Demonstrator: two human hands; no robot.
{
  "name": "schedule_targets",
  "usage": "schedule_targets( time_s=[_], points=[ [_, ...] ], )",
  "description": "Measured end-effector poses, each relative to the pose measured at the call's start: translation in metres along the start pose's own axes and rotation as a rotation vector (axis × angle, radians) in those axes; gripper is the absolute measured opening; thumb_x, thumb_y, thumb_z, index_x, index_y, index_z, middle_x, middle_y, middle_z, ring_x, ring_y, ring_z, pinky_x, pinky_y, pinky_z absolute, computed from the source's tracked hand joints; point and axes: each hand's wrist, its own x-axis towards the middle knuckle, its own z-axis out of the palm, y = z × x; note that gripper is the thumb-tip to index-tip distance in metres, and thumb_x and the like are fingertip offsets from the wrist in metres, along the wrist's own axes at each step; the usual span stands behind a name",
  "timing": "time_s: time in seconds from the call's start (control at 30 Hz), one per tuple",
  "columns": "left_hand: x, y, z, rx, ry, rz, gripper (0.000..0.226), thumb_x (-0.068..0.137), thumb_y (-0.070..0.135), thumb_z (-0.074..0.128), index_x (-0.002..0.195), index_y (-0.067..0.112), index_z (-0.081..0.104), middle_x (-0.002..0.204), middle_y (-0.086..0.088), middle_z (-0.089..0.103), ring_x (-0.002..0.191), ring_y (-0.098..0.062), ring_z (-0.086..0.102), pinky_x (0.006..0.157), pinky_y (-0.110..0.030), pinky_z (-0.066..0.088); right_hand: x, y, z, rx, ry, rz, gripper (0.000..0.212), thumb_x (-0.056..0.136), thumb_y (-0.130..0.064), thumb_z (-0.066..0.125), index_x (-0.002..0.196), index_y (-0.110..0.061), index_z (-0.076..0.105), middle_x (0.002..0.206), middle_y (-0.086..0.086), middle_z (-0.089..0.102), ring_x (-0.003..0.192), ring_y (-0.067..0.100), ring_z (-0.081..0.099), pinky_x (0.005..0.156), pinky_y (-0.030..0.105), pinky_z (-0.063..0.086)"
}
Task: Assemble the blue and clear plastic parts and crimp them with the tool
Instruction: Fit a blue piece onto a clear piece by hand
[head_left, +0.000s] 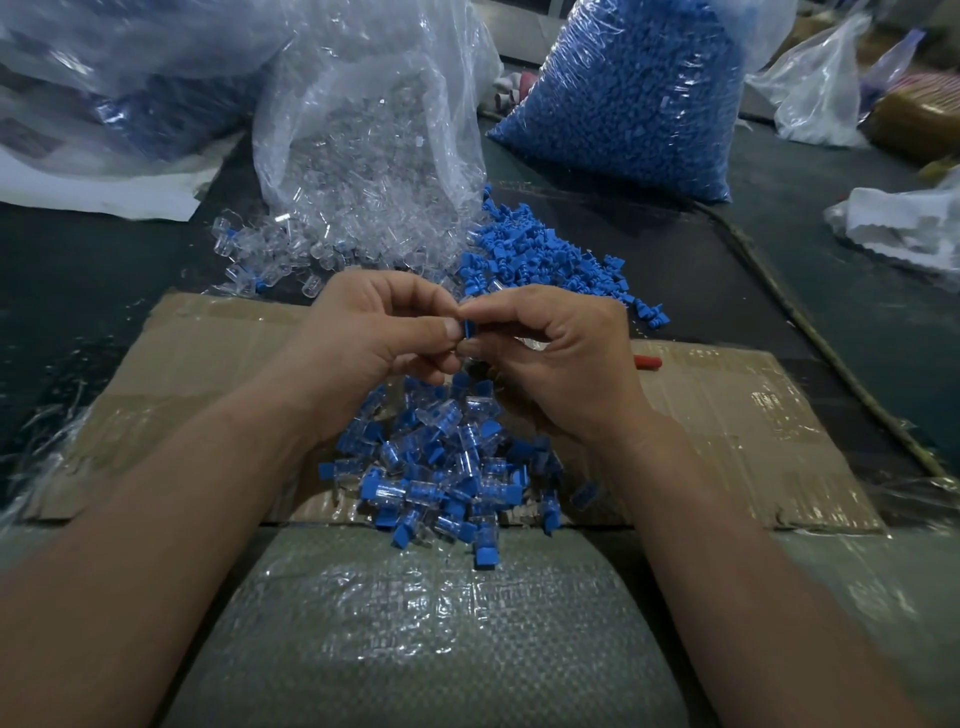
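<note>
Above flattened brown cardboard sheet (727, 415), over heap of joined blue-and-clear plastic pieces (441, 467) at its near edge: skewed push or light pinch likely to end in a drop into that heap. Curled left hand (363, 332) and curled right hand (561, 358) together pinching one small blue plastic part (469, 328) at fingertips

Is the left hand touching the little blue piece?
Touching. The head view shows the thumb tip of the left hand pressed against the blue piece, with no gap; the right hand pinches it from the other side.
</note>
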Motion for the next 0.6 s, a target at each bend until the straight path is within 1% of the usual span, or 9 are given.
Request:
schedule_targets(
  time_s=[0.1,0.2,0.23,0.3,0.37,0.4,0.47,0.53,0.6],
  points=[
    [0.001,-0.002,-0.002,0.002,-0.011,0.003,0.013,0.061,0.008,0.062,0.074,0.007,0.059,0.056,-0.002,0.064,0.051,-0.009,0.061,0.047,-0.016,0.049,0.002,0.0,-0.006,-0.04,-0.034,0.085,0.033,0.071,-0.015,0.075,0.102,-0.005,0.069,0.09,-0.01,0.062,0.085,0.007,0.062,0.08,0.016,0.051],
    [0.003,-0.004,-0.005,-0.017,0.008,0.003,0.01,0.064,0.007,0.061,0.074,0.007,0.057,0.055,0.001,0.063,0.052,-0.008,0.061,0.047,-0.016,0.049,0.003,0.01,-0.025,-0.124,-0.053,0.322,0.032,0.074,-0.03,0.073,0.105,-0.024,0.066,0.088,-0.026,0.057,0.084,-0.007,0.058,0.08,0.013,0.048],
    [0.004,-0.004,-0.006,-0.024,0.013,0.002,0.009,0.067,0.004,0.06,0.074,0.007,0.057,0.055,0.002,0.063,0.053,-0.008,0.061,0.047,-0.016,0.049,0.002,0.014,-0.032,-0.145,-0.063,0.388,0.029,0.074,-0.031,0.072,0.103,-0.027,0.066,0.085,-0.027,0.058,0.084,-0.009,0.057,0.079,0.012,0.046],
    [0.005,-0.005,-0.007,-0.029,0.021,0.007,0.009,0.074,-0.002,0.058,0.075,0.007,0.057,0.055,0.002,0.062,0.053,-0.008,0.061,0.048,-0.017,0.049,0.001,0.022,-0.044,-0.178,-0.102,0.482,0.027,0.074,-0.031,0.073,0.1,-0.027,0.067,0.083,-0.026,0.058,0.081,-0.01,0.056,0.075,0.006,0.042],
    [0.006,-0.006,-0.007,-0.021,0.022,0.019,0.012,0.078,-0.005,0.056,0.074,0.007,0.056,0.054,0.002,0.062,0.053,-0.008,0.061,0.048,-0.017,0.049,0.001,0.025,-0.051,-0.228,-0.178,0.54,0.033,0.071,-0.031,0.076,0.102,-0.025,0.067,0.082,-0.027,0.056,0.079,-0.013,0.052,0.066,-0.004,0.035],
    [0.006,-0.006,-0.007,-0.019,0.025,0.027,0.013,0.078,-0.005,0.056,0.074,0.007,0.056,0.054,0.002,0.062,0.053,-0.008,0.061,0.048,-0.017,0.049,0.0,0.026,-0.054,-0.251,-0.238,0.571,0.039,0.067,-0.033,0.078,0.104,-0.027,0.066,0.084,-0.027,0.055,0.079,-0.014,0.05,0.063,-0.004,0.034],
    [0.006,-0.006,-0.007,-0.026,0.028,0.037,0.01,0.075,-0.002,0.058,0.075,0.007,0.056,0.054,0.002,0.062,0.053,-0.008,0.061,0.049,-0.018,0.049,-0.001,0.025,-0.058,-0.3,-0.417,0.642,0.057,0.06,-0.038,0.08,0.113,-0.032,0.059,0.091,-0.025,0.051,0.086,-0.009,0.049,0.064,0.005,0.034],
    [0.007,-0.006,-0.007,-0.032,0.036,0.039,0.007,0.07,0.002,0.06,0.074,0.007,0.056,0.055,0.002,0.062,0.053,-0.009,0.061,0.049,-0.018,0.05,-0.003,0.024,-0.058,-0.384,-0.591,0.687,0.074,0.057,-0.041,0.081,0.124,-0.034,0.05,0.102,-0.019,0.045,0.096,0.003,0.044,0.07,0.017,0.034],
    [0.007,-0.006,-0.006,-0.026,0.04,0.039,0.008,0.074,-0.001,0.059,0.075,0.007,0.056,0.055,0.002,0.062,0.053,-0.009,0.061,0.049,-0.018,0.05,-0.003,0.023,-0.055,-0.448,-0.646,0.691,0.084,0.056,-0.043,0.082,0.13,-0.032,0.044,0.105,-0.016,0.039,0.099,0.007,0.039,0.078,0.026,0.033]
  ],
)
